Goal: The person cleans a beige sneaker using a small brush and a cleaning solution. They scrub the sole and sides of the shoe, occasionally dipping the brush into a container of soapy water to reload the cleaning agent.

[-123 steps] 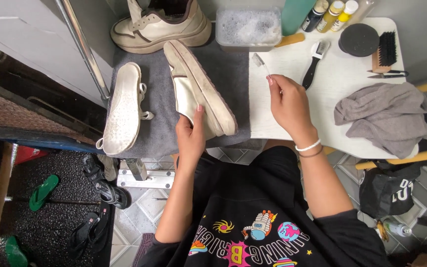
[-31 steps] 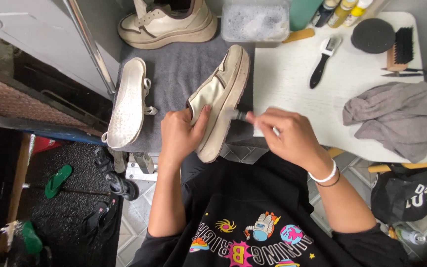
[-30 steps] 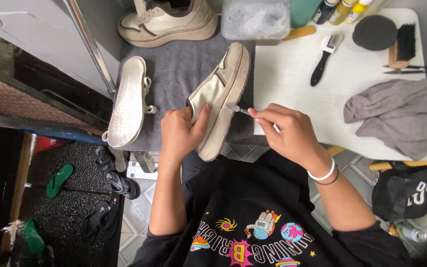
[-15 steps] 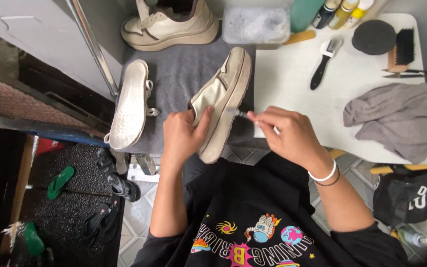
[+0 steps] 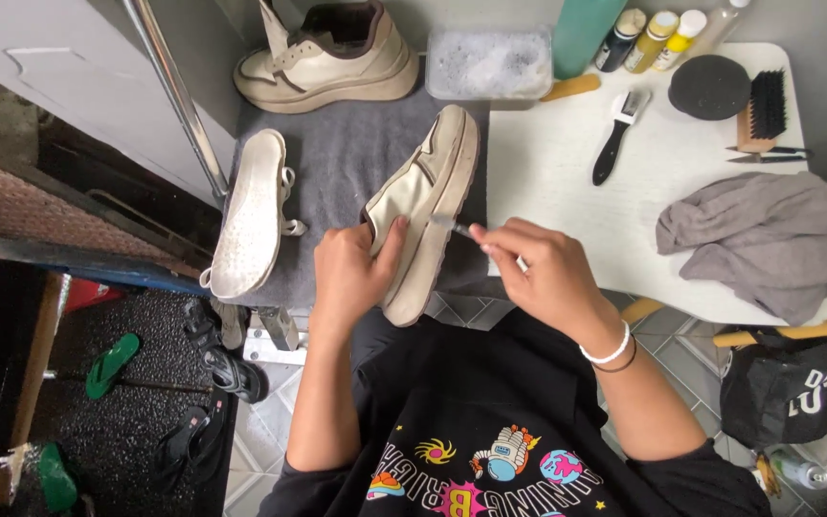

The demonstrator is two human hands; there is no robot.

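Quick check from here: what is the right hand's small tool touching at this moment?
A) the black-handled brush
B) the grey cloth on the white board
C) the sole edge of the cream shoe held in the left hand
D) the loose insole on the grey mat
C: the right hand holds the small tool with its tip on the sole edge of the cream shoe, which the left hand grips on its side.

My left hand [image 5: 351,273] sits palm down, fingers curled, thumb stretched up and to the right, gripping. Left forearm runs bare, straight back toward my body. My right hand [image 5: 538,278] is closed, knuckles up, fingertips pinched together at the left. Right wrist slightly bent; forearm angles back to the right.
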